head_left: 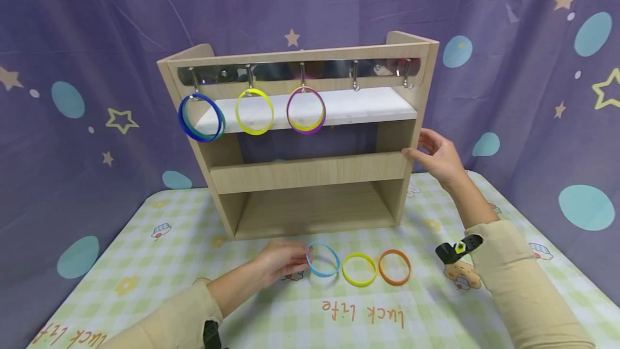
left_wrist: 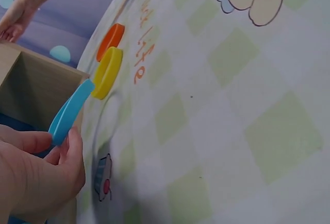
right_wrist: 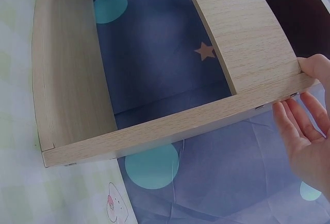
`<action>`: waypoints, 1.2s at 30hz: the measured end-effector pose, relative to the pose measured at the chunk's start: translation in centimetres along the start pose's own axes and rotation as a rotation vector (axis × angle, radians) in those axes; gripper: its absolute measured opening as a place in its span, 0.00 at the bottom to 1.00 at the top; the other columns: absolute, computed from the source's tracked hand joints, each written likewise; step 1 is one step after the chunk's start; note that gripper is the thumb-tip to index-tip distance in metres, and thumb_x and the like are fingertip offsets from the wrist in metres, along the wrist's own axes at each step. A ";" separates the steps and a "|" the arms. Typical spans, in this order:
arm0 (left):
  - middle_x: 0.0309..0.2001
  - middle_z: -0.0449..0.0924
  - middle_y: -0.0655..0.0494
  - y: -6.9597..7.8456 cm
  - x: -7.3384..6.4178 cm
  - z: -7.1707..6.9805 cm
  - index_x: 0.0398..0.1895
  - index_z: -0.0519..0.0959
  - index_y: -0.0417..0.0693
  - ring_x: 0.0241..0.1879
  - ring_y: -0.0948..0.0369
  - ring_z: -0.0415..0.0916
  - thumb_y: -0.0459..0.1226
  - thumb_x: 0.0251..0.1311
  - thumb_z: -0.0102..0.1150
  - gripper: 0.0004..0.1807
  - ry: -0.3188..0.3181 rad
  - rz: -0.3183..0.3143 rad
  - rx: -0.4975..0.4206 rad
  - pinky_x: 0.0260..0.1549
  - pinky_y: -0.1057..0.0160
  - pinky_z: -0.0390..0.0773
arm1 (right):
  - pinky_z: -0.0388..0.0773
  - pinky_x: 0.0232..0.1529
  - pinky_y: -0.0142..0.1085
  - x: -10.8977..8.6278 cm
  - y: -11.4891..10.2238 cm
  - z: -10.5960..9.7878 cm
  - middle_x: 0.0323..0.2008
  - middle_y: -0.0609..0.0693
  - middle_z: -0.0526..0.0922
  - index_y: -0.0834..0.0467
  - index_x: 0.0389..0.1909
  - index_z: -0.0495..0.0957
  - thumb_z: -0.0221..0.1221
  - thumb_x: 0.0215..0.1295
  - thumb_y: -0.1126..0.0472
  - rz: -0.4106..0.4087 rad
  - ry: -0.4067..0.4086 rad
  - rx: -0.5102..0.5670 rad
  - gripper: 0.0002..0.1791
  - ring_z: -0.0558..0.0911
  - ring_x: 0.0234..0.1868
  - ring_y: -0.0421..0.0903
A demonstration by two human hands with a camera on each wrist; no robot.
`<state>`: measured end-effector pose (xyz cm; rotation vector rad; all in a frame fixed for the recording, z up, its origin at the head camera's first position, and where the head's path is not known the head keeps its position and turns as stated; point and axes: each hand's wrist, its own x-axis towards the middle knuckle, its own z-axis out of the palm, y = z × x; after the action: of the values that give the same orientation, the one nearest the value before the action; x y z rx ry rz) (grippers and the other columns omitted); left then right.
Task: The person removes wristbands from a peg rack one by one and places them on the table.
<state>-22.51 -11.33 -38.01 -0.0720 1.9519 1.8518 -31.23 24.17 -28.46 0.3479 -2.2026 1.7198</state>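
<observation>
My left hand (head_left: 283, 261) pinches a light blue silicone wristband (left_wrist: 72, 112) between thumb and fingers, tilted up at the tabletop in front of a wooden shelf (head_left: 310, 172). To its right a yellow wristband (head_left: 359, 284) and an orange wristband (head_left: 394, 283) lie on the cloth. My right hand (head_left: 439, 158) grips the shelf's right side panel, thumb on the front edge and fingers on the outer face (right_wrist: 304, 126). From the metal hook rail hang a dark blue wristband (head_left: 183, 117) with a teal one, a yellow one (head_left: 254, 133), and a purple one (head_left: 289, 114) with a yellow one.
Two hooks at the right of the rail, one of them this hook (head_left: 356, 74), carry no band. A white board (head_left: 368, 105) lies inside the shelf behind the bands. A checked tablecloth (head_left: 169, 263) covers the table, and a purple curtain (head_left: 310, 4) hangs behind.
</observation>
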 end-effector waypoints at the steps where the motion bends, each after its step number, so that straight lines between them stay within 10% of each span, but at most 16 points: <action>1: 0.34 0.83 0.51 -0.1 0.0 0.0 0.54 0.72 0.23 0.32 0.66 0.81 0.29 0.66 0.52 0.18 -0.001 -0.003 -0.003 0.40 0.72 0.86 | 0.76 0.43 0.15 0.0 0.0 0.0 0.38 0.26 0.78 0.45 0.51 0.73 0.64 0.60 0.63 0.000 0.001 -0.006 0.20 0.77 0.45 0.28; 36: 0.47 0.82 0.36 -1.3 0.4 -0.1 0.58 0.69 0.22 0.37 0.62 0.84 0.27 0.64 0.53 0.21 -0.033 -0.035 0.000 0.46 0.65 0.86 | 0.76 0.42 0.15 0.1 0.1 0.0 0.37 0.27 0.79 0.43 0.48 0.73 0.65 0.60 0.63 0.014 0.001 -0.003 0.19 0.78 0.44 0.27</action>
<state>-22.43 -11.50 -39.39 -0.0748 1.9162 1.8197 -31.31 24.24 -28.52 0.3316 -2.2117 1.7231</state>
